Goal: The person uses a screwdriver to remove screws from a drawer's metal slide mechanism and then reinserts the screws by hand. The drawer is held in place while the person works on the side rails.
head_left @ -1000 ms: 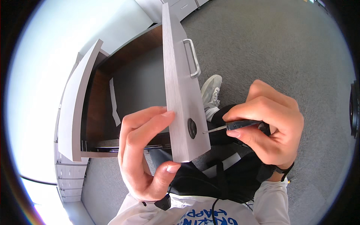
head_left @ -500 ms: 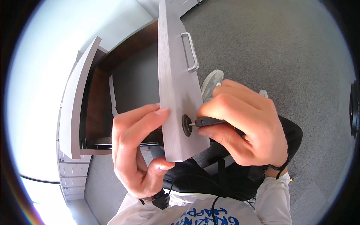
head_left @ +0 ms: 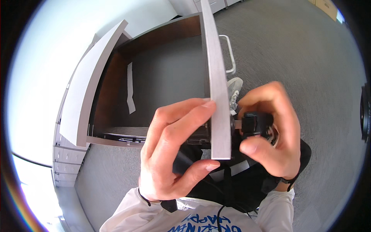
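A pulled-out drawer has a pale wood-grain front panel (head_left: 219,87), seen nearly edge-on, with a curved metal handle (head_left: 231,54) on its outer face. My left hand (head_left: 174,147) grips the panel's near end, fingertips on its top edge and thumb at the near corner. Beyond the panel's outer face, my right hand (head_left: 278,135) curls around a key with a black head (head_left: 255,123), thumb just below the head. The short metal blade reaches into a dark round lock (head_left: 232,123), mostly hidden by the panel's angle. A small metal ring shows by the right palm.
Inside the drawer, a white strip (head_left: 130,89) lies on the dark bottom (head_left: 170,73). The cabinet's pale top (head_left: 91,87) stands at the left. A shoe (head_left: 234,91) rests on the grey carpet (head_left: 286,58) beyond my right hand.
The view has shifted, showing more of the drawer's inside and the panel more edge-on. My right hand's grip has loosened and turned; the key's black head now shows its broad side.
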`<state>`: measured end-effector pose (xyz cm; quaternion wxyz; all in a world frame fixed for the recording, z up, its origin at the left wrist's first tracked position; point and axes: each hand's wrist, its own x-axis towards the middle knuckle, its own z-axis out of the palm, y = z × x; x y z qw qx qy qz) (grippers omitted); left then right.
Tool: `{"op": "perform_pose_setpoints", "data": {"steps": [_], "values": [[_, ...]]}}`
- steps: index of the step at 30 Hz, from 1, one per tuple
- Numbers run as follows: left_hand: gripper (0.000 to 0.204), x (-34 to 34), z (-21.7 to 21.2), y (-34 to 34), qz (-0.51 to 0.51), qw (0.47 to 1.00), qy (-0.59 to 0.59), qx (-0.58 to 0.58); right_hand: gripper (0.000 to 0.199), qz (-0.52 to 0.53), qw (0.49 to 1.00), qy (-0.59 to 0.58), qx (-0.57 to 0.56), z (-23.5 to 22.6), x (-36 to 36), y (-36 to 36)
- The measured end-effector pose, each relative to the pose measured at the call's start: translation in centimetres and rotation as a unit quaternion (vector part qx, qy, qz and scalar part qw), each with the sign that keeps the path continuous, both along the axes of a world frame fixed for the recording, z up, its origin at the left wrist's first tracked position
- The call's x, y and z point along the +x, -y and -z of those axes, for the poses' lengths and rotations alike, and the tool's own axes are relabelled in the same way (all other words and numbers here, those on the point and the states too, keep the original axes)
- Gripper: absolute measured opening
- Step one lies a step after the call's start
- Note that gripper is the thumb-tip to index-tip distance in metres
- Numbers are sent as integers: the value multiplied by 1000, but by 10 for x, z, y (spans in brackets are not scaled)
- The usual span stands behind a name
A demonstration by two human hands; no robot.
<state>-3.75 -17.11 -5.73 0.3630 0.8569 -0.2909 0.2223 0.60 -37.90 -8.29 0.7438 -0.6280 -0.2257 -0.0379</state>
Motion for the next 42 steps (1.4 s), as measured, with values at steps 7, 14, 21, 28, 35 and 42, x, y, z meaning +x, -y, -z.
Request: {"op": "perform_pose_setpoints", "data": {"steps": [7, 14, 21, 28, 35, 42], "values": [[47, -9, 10, -25, -20, 994, 25, -100, 21, 136, 942, 268, -147, 13, 9, -1], [45, -16, 11, -21, -45, 996, 16, -71, 29, 93, 994, 22, -47, 15, -7, -8], [52, -11, 7, -16, -62, 996, -6, -63, 26, 70, 996, -55, 30, 9, -10, -17], [51, -18, 12, -23, -49, 990, 14, -129, 14, 23, 991, -70, 110, 6, -15, -23], [38, -35, 27, -50, -56, 982, 56, -173, 27, 58, 991, 4, 122, 15, -21, -23], [29, -48, 44, -66, -59, 984, 47, -160, 36, 186, 937, 293, -45, 29, -7, -19]]}}
